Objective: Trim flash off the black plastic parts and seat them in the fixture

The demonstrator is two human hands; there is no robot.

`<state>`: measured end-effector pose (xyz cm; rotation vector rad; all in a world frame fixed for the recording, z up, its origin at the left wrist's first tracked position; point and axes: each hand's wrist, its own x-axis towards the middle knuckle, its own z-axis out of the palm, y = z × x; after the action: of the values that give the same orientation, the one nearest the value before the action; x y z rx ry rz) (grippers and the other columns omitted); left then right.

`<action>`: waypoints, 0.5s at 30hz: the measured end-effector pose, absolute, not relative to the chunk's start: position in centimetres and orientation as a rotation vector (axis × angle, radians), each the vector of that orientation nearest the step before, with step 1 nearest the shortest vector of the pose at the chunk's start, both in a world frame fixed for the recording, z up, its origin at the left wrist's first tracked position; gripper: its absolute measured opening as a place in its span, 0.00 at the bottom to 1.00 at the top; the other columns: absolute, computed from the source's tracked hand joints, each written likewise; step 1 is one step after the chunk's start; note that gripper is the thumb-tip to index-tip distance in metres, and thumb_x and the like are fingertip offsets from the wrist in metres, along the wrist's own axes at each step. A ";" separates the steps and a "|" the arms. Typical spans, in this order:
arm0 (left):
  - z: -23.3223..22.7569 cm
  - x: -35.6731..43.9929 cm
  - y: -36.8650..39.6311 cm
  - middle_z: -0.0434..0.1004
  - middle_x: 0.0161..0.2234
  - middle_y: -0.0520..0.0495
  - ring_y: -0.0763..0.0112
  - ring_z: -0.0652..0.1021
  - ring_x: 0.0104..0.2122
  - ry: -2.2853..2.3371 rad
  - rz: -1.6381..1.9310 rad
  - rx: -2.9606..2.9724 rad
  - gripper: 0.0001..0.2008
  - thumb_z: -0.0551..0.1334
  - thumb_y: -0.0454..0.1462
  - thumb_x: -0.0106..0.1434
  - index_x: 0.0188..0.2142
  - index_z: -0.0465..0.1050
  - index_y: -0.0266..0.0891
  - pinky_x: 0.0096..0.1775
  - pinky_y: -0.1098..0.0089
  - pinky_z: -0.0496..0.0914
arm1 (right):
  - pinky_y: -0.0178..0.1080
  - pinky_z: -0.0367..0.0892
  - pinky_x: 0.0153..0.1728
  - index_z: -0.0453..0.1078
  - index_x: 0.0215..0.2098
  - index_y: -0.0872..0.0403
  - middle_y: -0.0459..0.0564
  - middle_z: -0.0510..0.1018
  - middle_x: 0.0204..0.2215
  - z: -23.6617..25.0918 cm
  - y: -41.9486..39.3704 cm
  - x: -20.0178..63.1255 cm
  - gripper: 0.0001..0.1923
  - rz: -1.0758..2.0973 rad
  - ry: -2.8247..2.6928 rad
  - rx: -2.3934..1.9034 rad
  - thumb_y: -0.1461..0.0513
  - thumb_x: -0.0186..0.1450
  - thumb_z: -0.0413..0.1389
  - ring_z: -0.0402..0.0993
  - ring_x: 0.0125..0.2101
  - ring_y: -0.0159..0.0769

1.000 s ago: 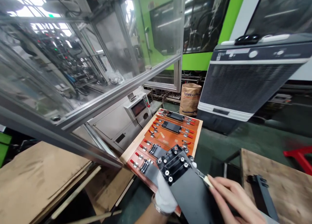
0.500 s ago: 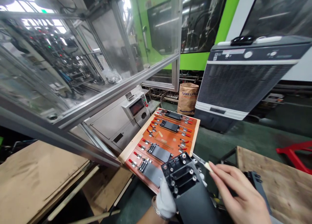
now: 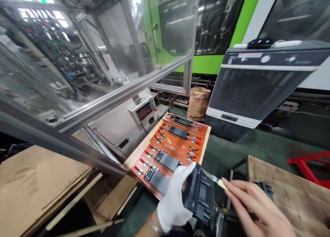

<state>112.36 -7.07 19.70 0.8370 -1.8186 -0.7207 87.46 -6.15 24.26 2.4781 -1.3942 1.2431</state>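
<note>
My left hand point(image 3: 174, 197), in a white glove with a metal bracelet at the wrist, grips a black plastic part point(image 3: 202, 195) with ribs and slots along its side. My bare right hand point(image 3: 257, 202) pinches the pale handle of a small knife point(image 3: 211, 176). Its thin metal blade points left and lies close to the part's upper edge; whether it touches cannot be made out. Beyond the hands, an orange fixture board point(image 3: 171, 140) carries several similar black parts point(image 3: 167, 160) between red-handled toggle clamps point(image 3: 194, 158).
A wooden-topped table point(image 3: 291, 202) stands at the right, with a red frame point(image 3: 309, 168) behind it. Ahead are a brown paper sack point(image 3: 198, 104) and a grey air cooler point(image 3: 255, 96). A metal-framed machine enclosure point(image 3: 123, 92) overhangs the left, above cardboard sheets point(image 3: 38, 189).
The black part has turned in my left hand, from its studded, ribbed face to its slotted side. More of the white glove shows now. My right hand still holds the knife near the part.
</note>
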 end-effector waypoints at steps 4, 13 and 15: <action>20.3 112.5 -7.7 0.73 0.59 0.40 0.53 0.77 0.56 -1.833 -0.881 0.684 0.38 0.65 0.46 0.62 0.70 0.58 0.49 0.61 0.58 0.69 | 0.28 0.73 0.34 0.79 0.44 0.47 0.45 0.82 0.36 24.3 -6.2 86.9 0.13 1.411 -1.829 2.593 0.51 0.72 0.56 0.78 0.30 0.30; 20.6 112.5 -8.5 0.78 0.57 0.41 0.50 0.78 0.53 -1.811 -1.218 0.486 0.32 0.64 0.44 0.64 0.67 0.66 0.46 0.57 0.56 0.69 | 0.35 0.55 0.27 0.59 0.18 0.52 0.40 0.57 0.18 25.9 -6.2 89.9 0.39 1.549 -2.772 2.843 0.27 0.59 0.51 0.51 0.23 0.28; 20.6 112.5 -8.4 0.78 0.58 0.43 0.50 0.78 0.54 -1.785 -1.256 0.525 0.30 0.64 0.42 0.65 0.66 0.68 0.46 0.59 0.56 0.68 | 0.35 0.57 0.29 0.59 0.17 0.53 0.40 0.59 0.18 25.9 -6.3 89.5 0.39 1.523 -2.721 2.918 0.28 0.60 0.51 0.53 0.23 0.29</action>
<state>112.54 -8.44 20.55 0.5248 -1.7853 -1.2558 89.53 -6.32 25.91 2.9181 -2.7215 1.5233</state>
